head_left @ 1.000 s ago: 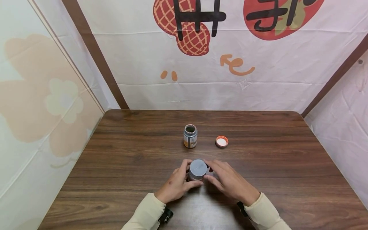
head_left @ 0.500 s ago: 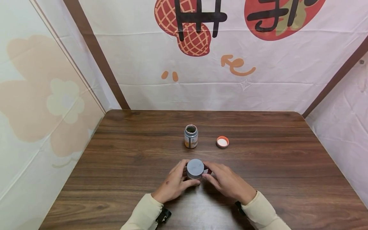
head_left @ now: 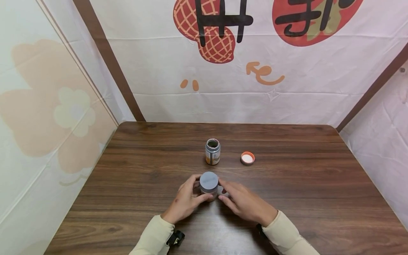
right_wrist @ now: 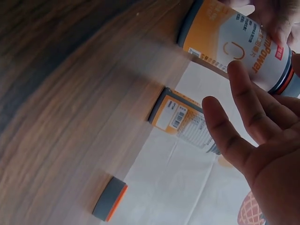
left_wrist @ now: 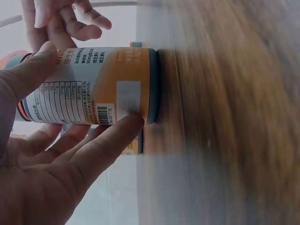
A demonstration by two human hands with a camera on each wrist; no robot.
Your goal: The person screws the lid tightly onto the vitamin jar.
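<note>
In the head view my left hand (head_left: pixel 182 202) grips a supplement bottle (head_left: pixel 209 194), thumb on the near side and fingers on the far side. Its grey lid (head_left: pixel 209 180) is on, and the bottle stands upright. The left wrist view shows the orange-and-white label of this bottle (left_wrist: pixel 89 86) between thumb and fingers, its base close to the wood. My right hand (head_left: pixel 243 201) lies to the right, its index fingertip right at the lid's edge and its thumb lower down. In the right wrist view the fingers of the right hand (right_wrist: pixel 262 126) are spread and loosely bent.
Behind the hands a second, uncapped bottle (head_left: pixel 213 156) stands upright on the wooden table (head_left: pixel 134 170). To its right a loose cap (head_left: pixel 247 158) lies with its orange-rimmed inside up. A printed fabric backdrop (head_left: pixel 223 106) hangs at the table's back edge.
The gripped bottle has moved left and slightly away from the person, with both hands moving along. The view has shifted a little; the uncapped bottle and loose cap have stayed put.
</note>
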